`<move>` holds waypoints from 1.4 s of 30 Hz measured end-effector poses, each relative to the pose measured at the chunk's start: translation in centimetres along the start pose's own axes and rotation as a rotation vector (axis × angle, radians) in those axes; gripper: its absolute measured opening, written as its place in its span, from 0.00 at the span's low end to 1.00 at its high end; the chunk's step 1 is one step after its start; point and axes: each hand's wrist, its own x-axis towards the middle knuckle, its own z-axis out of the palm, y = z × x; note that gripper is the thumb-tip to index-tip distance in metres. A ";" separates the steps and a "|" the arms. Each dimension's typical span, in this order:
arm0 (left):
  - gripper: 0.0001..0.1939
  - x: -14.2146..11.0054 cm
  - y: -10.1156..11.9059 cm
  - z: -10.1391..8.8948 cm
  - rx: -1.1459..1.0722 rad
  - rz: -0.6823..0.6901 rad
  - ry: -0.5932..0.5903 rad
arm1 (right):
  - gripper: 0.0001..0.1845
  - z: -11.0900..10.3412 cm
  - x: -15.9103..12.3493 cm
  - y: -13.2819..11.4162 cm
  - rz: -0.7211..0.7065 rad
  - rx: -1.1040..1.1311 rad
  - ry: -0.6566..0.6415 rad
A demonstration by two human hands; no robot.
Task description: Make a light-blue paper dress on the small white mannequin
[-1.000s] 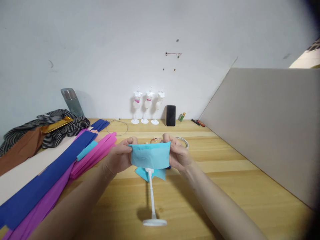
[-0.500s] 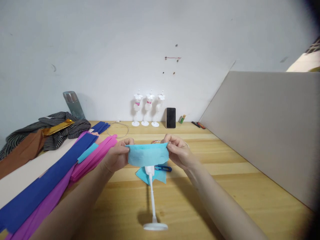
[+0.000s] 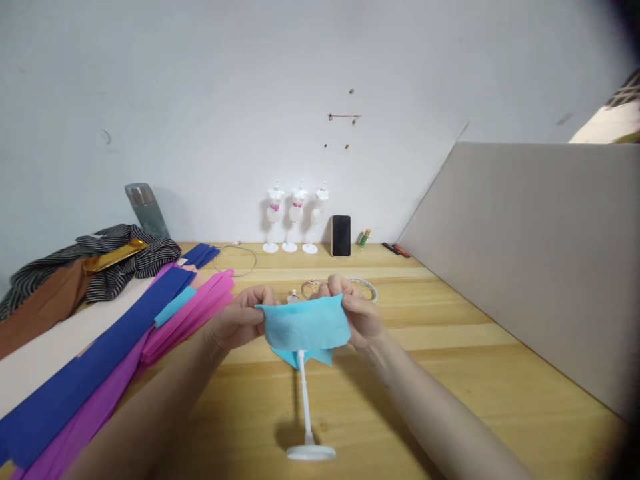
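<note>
A light blue sheet of crepe paper [image 3: 306, 324] is stretched between both my hands. My left hand [image 3: 235, 321] pinches its left top corner and my right hand [image 3: 353, 313] pinches its right top corner. The sheet hangs in front of a small white mannequin stand [image 3: 307, 421], hiding the bust; only the thin pole and round base show below it. Another blue paper scrap [image 3: 313, 359] lies on the wooden table [image 3: 450, 373] behind the pole.
Long blue, purple and pink crepe paper strips [image 3: 115, 353] lie at the left, with striped and brown cloth [image 3: 100, 257] and a grey bottle [image 3: 146, 209] behind. Three small mannequins [image 3: 296, 213], a phone [image 3: 341, 235] and tape rolls [image 3: 365, 288] stand further back. A grey board [image 3: 540, 253] walls the right side.
Both hands have lowered the blue sheet slightly and drawn closer together, so the paper sags and now covers the stand's top and the blue-handled scissors behind it.
</note>
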 end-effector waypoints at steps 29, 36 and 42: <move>0.18 0.4 -0.8 -0.7 0.011 -0.013 0.015 | 0.11 -0.9 0.3 0.1 0.069 -0.056 0.044; 0.17 0.9 -1.8 -0.3 0.029 -0.031 0.021 | 0.17 -0.2 0.2 1.9 0.165 -0.102 0.071; 0.14 1.0 -2.1 -0.1 0.043 -0.011 -0.021 | 0.15 1.4 -0.3 2.2 0.184 -0.100 0.054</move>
